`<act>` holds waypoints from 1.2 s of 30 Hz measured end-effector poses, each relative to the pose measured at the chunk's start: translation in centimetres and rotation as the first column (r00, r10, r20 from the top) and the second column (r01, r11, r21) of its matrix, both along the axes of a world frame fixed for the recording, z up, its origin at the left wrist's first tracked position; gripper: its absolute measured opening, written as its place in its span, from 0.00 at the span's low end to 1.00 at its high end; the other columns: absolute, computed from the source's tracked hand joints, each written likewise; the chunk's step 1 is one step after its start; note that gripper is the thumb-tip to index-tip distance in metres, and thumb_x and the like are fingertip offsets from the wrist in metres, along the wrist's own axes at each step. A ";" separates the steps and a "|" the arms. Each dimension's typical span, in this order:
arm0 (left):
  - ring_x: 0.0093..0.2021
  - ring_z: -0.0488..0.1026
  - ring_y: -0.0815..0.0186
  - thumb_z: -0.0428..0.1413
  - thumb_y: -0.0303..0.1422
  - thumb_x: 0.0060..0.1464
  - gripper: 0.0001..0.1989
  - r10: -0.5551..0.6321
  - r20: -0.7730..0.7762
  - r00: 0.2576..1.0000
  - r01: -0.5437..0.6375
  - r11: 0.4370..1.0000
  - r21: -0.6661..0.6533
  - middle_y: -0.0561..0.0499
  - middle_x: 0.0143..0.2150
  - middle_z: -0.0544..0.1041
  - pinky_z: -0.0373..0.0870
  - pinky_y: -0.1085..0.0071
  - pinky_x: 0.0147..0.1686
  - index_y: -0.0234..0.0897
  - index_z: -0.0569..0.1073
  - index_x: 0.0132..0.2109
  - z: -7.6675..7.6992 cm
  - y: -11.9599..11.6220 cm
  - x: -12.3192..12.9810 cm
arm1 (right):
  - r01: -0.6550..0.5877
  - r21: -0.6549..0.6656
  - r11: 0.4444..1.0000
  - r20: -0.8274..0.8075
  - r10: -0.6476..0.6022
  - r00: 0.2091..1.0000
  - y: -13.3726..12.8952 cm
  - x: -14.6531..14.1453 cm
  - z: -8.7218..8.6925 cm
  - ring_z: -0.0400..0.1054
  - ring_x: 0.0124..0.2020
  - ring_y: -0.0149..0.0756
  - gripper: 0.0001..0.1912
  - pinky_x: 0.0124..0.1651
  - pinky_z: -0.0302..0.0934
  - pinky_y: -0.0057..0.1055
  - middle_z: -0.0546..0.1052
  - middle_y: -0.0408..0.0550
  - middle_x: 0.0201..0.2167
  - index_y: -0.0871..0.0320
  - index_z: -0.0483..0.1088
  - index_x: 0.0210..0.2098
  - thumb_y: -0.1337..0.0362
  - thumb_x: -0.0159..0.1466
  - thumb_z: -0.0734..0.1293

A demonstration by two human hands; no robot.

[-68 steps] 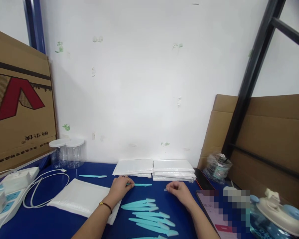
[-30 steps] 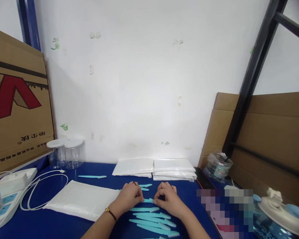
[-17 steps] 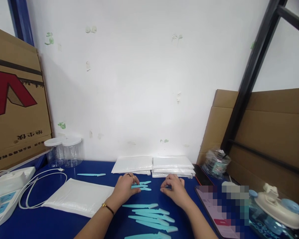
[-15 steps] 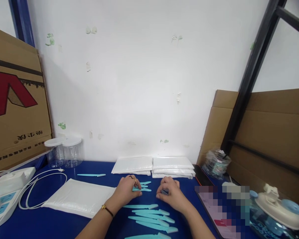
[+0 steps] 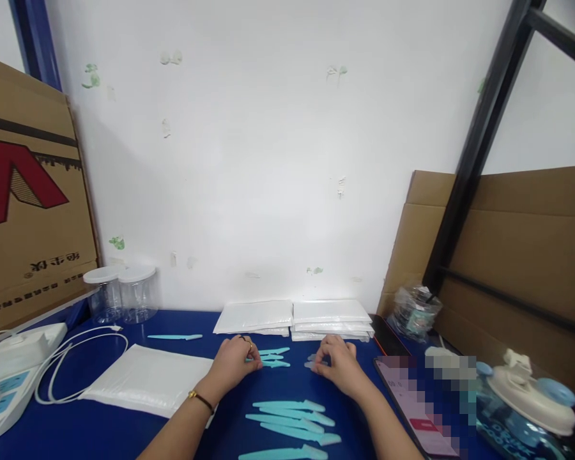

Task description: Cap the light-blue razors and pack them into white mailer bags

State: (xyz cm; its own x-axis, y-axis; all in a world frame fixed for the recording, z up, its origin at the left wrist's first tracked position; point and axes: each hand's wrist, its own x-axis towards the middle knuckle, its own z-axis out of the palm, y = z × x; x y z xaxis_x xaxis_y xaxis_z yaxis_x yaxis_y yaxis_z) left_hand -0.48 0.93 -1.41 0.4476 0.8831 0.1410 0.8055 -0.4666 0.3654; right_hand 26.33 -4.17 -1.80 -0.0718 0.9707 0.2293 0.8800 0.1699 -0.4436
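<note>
My left hand (image 5: 237, 361) is closed, thumb and fingers pinched at the handle ends of a small group of turquoise eyebrow razors (image 5: 275, 358). Their blade ends point right, and how many the fingers grip is hidden. My right hand (image 5: 338, 367) is curled at small translucent pieces (image 5: 310, 360) that look like blade covers; the fingertips pinch at them. Closer to me, several more turquoise eyebrow razors (image 5: 292, 415) lie roughly parallel on the blue table (image 5: 172, 441). A single eyebrow razor (image 5: 175, 337) rests apart at the back left.
A white padded mailer (image 5: 148, 380) lies beside my left forearm. Behind my hands are two stacks of white mailers (image 5: 253, 316) (image 5: 333, 316). Clear jars (image 5: 138, 294), a power strip (image 5: 23, 358) and a white cable stand left; a phone (image 5: 414, 402) and a bottle (image 5: 527, 402) are at right.
The farthest razor of the front row is gone from its spot. My left hand has shifted slightly left, my right hand slightly right, and the translucent pieces have come into view.
</note>
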 end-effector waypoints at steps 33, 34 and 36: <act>0.41 0.67 0.63 0.54 0.37 0.52 0.07 -0.080 0.028 0.996 0.080 0.997 0.006 0.55 0.35 0.75 0.53 0.68 0.39 0.43 0.75 0.30 0.4 -1.5 1.5 | -0.171 -0.040 0.984 0.007 0.171 0.985 -1.0 -1.2 0.5 0.61 0.43 0.36 0.02 0.45 0.46 0.35 0.70 0.42 0.36 0.54 0.70 0.27 0.65 0.56 0.66; 0.41 0.67 0.63 0.53 0.37 0.52 0.08 -0.047 0.010 0.999 0.047 0.999 0.009 0.54 0.35 0.75 0.53 0.68 0.39 0.43 0.75 0.30 0.4 -1.2 1.1 | -0.142 -0.036 0.989 0.009 0.142 0.990 -0.8 -0.9 0.3 0.61 0.42 0.36 0.02 0.45 0.45 0.35 0.70 0.42 0.36 0.55 0.70 0.26 0.66 0.56 0.67; 0.41 0.67 0.63 0.53 0.37 0.52 0.08 0.013 -0.028 1.000 -0.013 1.000 0.004 0.54 0.35 0.75 0.54 0.69 0.38 0.43 0.75 0.31 0.3 -0.7 0.2 | -0.077 -0.029 0.997 0.003 0.078 0.997 -0.5 -0.3 0.2 0.62 0.42 0.37 0.02 0.45 0.45 0.35 0.70 0.42 0.36 0.55 0.70 0.26 0.67 0.54 0.68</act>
